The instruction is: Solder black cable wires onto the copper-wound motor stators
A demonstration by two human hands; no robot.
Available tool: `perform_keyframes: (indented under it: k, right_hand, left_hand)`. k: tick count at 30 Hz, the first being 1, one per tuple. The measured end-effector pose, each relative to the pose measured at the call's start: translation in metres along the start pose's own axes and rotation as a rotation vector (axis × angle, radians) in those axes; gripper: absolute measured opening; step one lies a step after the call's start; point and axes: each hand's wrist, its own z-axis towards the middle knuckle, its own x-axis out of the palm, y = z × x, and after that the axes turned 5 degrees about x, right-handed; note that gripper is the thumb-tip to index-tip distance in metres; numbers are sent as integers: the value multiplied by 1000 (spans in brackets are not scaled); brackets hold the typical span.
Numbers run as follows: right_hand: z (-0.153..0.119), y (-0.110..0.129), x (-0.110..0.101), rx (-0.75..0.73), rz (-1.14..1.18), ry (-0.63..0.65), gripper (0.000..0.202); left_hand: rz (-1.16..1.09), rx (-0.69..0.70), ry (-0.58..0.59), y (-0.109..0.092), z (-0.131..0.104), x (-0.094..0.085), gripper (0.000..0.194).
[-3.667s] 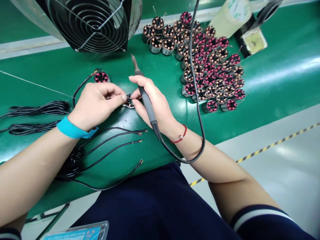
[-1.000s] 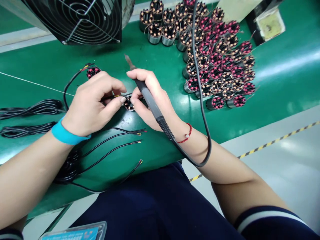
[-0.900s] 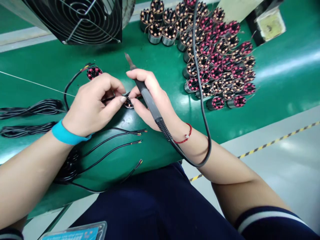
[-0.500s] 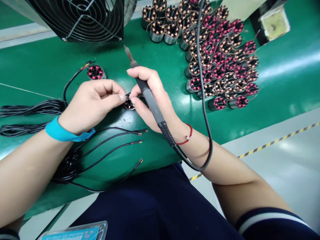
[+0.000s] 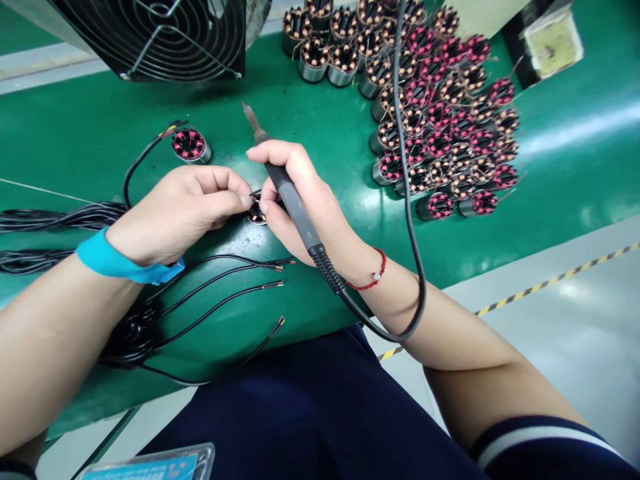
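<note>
My right hand [image 5: 300, 193] is closed around a soldering iron [image 5: 297, 203], whose tip points up and to the left, away from the work. Its thumb and forefinger side lies close to a small motor stator [image 5: 257, 212], partly hidden between my hands. My left hand [image 5: 193, 203] pinches a thin dark piece, seemingly a wire or sleeve end, just above that stator. Behind my left hand stands another stator with pink windings [image 5: 190, 145], and a black cable [image 5: 131, 177] with stripped coloured ends reaches it.
A black fan [image 5: 170, 40] stands at the back left. Many stators [image 5: 415, 113] with copper and pink windings are grouped at the right. Coiled black cables [image 5: 133, 337] lie at the left and front. A sponge tray [image 5: 553, 45] sits at the back right.
My right hand and the soldering iron have shifted slightly left and down. My left hand has moved slightly left, still pinching over the stator.
</note>
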Motion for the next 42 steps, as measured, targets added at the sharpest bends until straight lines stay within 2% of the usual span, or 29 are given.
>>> perform_keyframes:
  k: [5, 12, 19, 24, 29, 38, 42]
  right_hand:
    - [-3, -3, -1, -38, -6, -9, 45]
    - [-2, -4, 2, 21, 28, 31, 46]
    - [-3, -1, 0, 26, -4, -23, 49]
    - [-2, 0, -1, 24, 0, -3, 50]
    - [-1, 0, -2, 32, 52, -7, 51]
    - [1, -1, -1, 49, 284, -9, 46]
    - [4, -3, -4, 89, 302, 35, 45]
  left_hand:
    - [54, -3, -12, 2, -1, -1, 12]
    - [131, 20, -52, 5, -2, -1, 17]
    - [206, 42, 24, 0, -4, 0, 20]
    - [195, 32, 5, -1, -4, 1, 15]
    - [204, 88, 6, 0, -5, 1, 12]
    - [216, 215, 5, 2, -7, 1, 12]
    - [217, 289, 5, 4, -8, 1, 11]
